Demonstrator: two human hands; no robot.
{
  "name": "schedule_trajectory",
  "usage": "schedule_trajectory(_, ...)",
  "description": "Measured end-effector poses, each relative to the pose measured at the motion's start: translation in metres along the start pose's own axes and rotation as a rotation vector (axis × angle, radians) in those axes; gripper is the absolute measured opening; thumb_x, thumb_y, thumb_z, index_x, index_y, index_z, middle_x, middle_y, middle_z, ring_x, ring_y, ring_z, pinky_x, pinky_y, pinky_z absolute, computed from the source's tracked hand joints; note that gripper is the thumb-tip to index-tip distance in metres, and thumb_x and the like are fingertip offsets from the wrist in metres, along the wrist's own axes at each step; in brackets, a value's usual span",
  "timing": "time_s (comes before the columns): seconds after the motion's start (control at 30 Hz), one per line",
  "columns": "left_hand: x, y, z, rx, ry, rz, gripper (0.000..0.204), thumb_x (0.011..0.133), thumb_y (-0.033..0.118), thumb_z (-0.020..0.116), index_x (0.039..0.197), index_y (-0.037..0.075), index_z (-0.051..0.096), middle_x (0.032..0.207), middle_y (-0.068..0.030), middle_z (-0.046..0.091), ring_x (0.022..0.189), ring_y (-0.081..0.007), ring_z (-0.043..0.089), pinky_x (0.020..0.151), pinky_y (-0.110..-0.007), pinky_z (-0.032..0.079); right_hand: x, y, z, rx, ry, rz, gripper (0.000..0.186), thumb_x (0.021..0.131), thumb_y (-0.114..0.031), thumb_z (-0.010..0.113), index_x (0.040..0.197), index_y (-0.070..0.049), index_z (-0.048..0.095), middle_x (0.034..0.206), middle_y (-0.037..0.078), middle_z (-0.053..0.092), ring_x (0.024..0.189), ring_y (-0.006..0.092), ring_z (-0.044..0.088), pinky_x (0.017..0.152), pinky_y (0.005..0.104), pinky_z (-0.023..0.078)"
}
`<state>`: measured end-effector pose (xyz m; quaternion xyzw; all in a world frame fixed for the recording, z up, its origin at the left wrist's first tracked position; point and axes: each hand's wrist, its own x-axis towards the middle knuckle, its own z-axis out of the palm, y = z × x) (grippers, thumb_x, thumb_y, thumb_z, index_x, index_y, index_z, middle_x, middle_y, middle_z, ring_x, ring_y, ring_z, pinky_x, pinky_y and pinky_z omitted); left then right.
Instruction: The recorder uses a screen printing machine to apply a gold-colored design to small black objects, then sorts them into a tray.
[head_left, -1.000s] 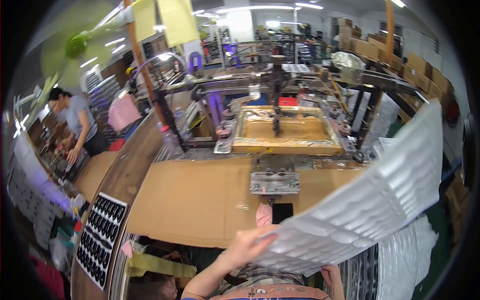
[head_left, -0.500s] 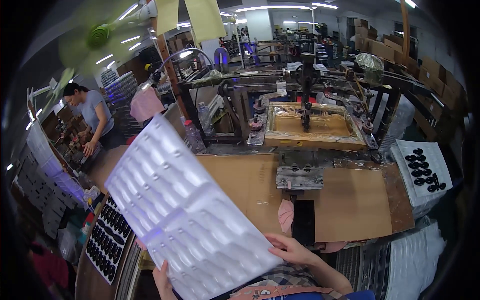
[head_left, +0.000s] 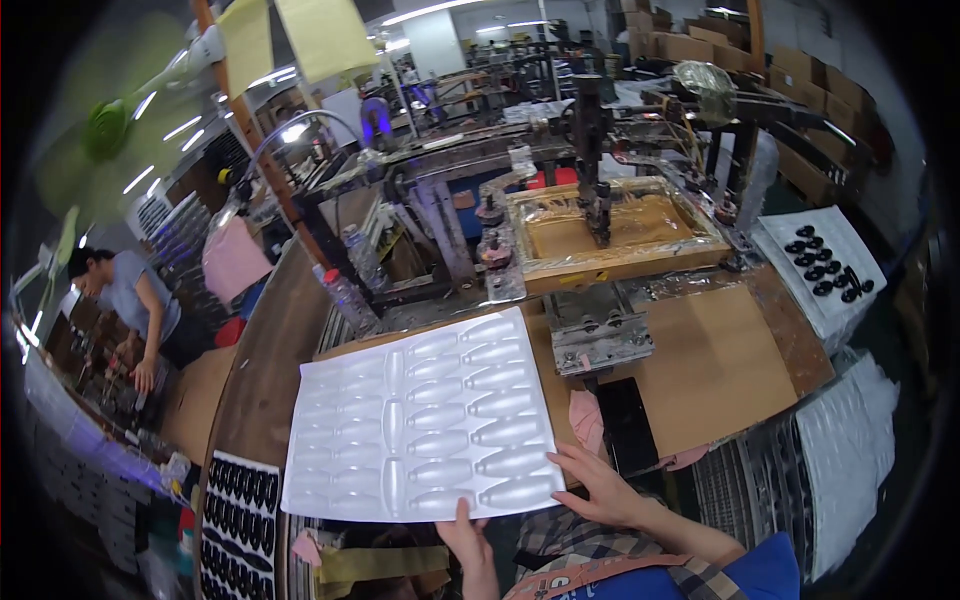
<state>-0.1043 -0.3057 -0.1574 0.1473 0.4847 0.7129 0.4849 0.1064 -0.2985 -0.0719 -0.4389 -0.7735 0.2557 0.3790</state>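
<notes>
A white plastic tray (head_left: pixel 420 425) with rows of moulded, elongated hollows lies over the left part of the brown board on the bench. Its hollows hold nothing. My left hand (head_left: pixel 466 540) grips the near edge, thumb on top and the other fingers partly hidden below. At the tray's near right corner, my right hand (head_left: pixel 605 492) holds the right-hand edge with its fingers. To the right of the tray, a metal fixture (head_left: pixel 600 338) stands on the bench beneath a printing machine's framed screen (head_left: pixel 620 262).
A dark phone-like slab (head_left: pixel 628 425) and pink cloth (head_left: pixel 586 420) lie near my right hand. Left stands a tray of black parts (head_left: pixel 240 530); far right, a white stack bears black oval pieces (head_left: pixel 828 265). A bottle (head_left: pixel 350 305) stands behind the tray. Another person (head_left: pixel 130 290) works far left.
The tray has swung from a raised, tilted pose down to nearly flat over the board, its long side now across. My left hand has shifted right along its near edge. The view has turned.
</notes>
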Motion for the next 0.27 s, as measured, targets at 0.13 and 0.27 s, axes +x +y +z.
schedule_trajectory(0.13,-0.007,-0.004,0.025,0.021,-0.143,-0.124,0.039,0.081,0.01,0.052,0.116,0.001,0.036,0.099,-0.0134,0.052,0.079,-0.0209,0.059,0.048,-0.031,0.054,0.014,0.025,0.001,-0.178,-0.009,0.004,0.046,0.078,-0.027,0.057,0.116,-0.006,0.045,0.124,0.021,0.035,0.113,0.0348,0.037,0.093,0.04,0.03)
schedule_trajectory(0.27,-0.007,0.005,0.012,0.281,-0.346,-0.504,0.054,0.082,0.024,0.054,0.125,0.004,0.028,0.108,-0.0199,0.048,0.087,-0.0264,0.058,0.049,-0.034,0.053,0.005,0.055,0.001,-0.09,-0.018,0.0,0.043,0.079,-0.03,0.056,0.115,-0.009,0.048,0.127,0.019,0.033,0.119,0.0347,0.03,0.097,0.0411,0.027)
